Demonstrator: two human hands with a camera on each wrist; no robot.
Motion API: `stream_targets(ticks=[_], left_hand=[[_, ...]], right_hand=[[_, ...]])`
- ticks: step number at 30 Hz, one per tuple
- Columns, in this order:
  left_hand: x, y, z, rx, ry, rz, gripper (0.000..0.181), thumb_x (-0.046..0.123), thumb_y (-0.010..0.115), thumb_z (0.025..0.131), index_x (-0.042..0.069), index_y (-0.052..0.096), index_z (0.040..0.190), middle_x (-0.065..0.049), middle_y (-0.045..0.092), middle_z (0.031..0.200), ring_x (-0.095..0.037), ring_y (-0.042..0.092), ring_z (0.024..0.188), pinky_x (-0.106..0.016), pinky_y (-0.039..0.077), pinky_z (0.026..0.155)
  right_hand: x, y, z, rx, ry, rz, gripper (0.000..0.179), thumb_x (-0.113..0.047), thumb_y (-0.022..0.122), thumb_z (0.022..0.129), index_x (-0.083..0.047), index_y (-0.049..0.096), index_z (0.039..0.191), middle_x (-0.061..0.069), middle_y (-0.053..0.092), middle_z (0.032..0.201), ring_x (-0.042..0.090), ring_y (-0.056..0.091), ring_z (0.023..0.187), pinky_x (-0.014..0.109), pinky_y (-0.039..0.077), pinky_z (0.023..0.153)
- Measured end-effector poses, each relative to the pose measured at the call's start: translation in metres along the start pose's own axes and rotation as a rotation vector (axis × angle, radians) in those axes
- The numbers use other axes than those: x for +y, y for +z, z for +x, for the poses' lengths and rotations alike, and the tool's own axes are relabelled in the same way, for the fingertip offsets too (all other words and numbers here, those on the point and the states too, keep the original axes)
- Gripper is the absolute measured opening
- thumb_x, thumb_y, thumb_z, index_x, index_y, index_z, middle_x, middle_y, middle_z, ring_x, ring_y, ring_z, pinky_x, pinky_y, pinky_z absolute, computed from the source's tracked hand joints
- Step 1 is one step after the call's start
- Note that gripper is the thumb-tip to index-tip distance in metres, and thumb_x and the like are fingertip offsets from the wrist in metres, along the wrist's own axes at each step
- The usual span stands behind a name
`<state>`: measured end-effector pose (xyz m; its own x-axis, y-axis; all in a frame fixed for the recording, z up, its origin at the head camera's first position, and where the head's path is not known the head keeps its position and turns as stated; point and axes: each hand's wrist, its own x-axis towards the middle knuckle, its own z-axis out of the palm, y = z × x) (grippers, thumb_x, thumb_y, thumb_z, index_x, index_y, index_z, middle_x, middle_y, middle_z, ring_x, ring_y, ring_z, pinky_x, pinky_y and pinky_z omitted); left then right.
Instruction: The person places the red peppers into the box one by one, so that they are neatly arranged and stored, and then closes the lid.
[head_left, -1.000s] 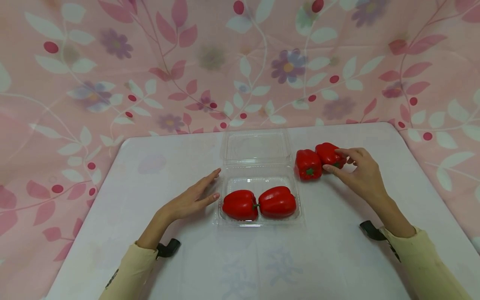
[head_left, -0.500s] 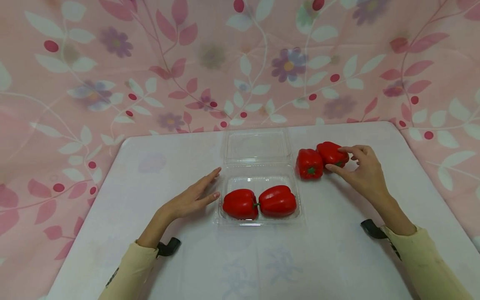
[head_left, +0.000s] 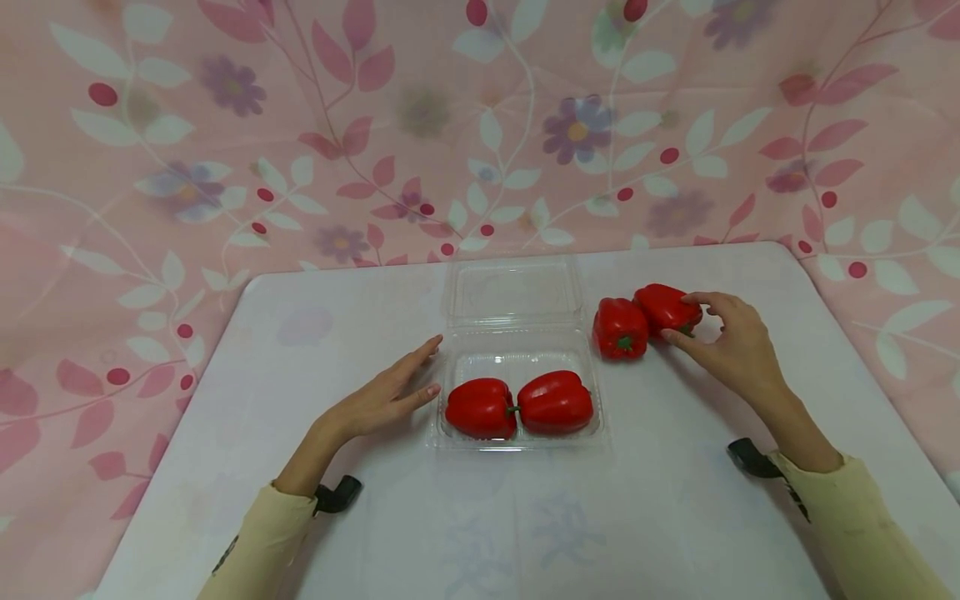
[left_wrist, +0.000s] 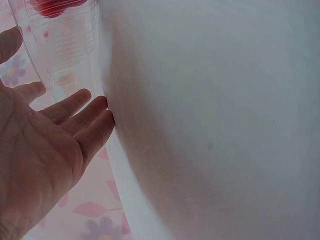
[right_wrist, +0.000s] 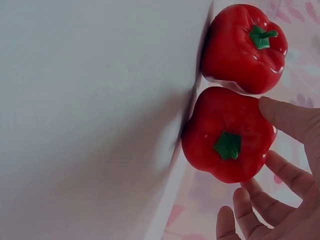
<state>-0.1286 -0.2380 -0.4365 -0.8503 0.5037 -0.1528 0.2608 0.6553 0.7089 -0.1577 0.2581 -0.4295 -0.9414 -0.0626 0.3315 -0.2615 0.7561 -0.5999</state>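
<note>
In the head view my right hand (head_left: 723,342) has its thumb and fingertips on either side of a red bell pepper (head_left: 666,307), pinching it as it rests on the table. The right wrist view shows this pepper (right_wrist: 225,135) with its green stem end towards the camera. Another red bell pepper (head_left: 620,328) lies against its left side. My left hand (head_left: 378,402), fingers extended, is beside the left edge of a clear plastic clamshell box (head_left: 517,356). Inside the box's front half lie two red peppers, the left one (head_left: 480,407) and the right one (head_left: 556,402), end to end.
The box's lid (head_left: 514,292) lies folded back towards the rear of the table. A white cloth covers the table (head_left: 660,500). Behind it hangs a pink floral curtain (head_left: 420,125). Dark camera mounts (head_left: 337,495) sit at both wrists.
My right hand has shifted slightly to the right, and the pepper at its fingertips has moved and turned a little with it. The left hand and the box have stayed in place.
</note>
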Motion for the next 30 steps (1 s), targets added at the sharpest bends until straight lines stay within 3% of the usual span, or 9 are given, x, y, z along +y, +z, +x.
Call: stream_targets(ticks=[7,20,30], left_hand=[[0.002,0.000,-0.001,-0.002,-0.009,-0.004,0.078,0.051,0.056,0.096,0.034,0.013,0.159,0.000,0.028,0.159,-0.022,0.026,0.145,-0.061,0.027,0.110],[0.000,0.000,-0.001,0.003,-0.004,0.005,0.077,0.053,0.055,0.096,0.038,0.012,0.158,0.001,0.028,0.159,-0.022,0.026,0.145,-0.060,0.029,0.110],[0.001,0.000,-0.001,0.001,0.006,-0.002,0.079,0.051,0.055,0.096,0.031,0.013,0.159,-0.001,0.028,0.159,-0.022,0.027,0.145,-0.059,0.028,0.111]], right_hand=[[0.000,-0.008,-0.002,-0.052,0.021,0.006,0.058,-0.015,0.083,0.079,-0.001,0.057,0.130,0.025,0.055,0.131,0.045,0.048,0.112,0.062,0.045,0.081],[0.006,-0.015,-0.001,-0.068,0.010,0.019,0.051,-0.006,0.076,0.083,-0.001,0.059,0.131,0.026,0.053,0.134,0.046,0.044,0.121,0.067,0.044,0.085],[0.008,-0.019,-0.001,-0.115,0.047,0.026,0.051,-0.004,0.068,0.086,-0.002,0.054,0.136,0.028,0.050,0.137,0.050,0.043,0.122,0.070,0.041,0.087]])
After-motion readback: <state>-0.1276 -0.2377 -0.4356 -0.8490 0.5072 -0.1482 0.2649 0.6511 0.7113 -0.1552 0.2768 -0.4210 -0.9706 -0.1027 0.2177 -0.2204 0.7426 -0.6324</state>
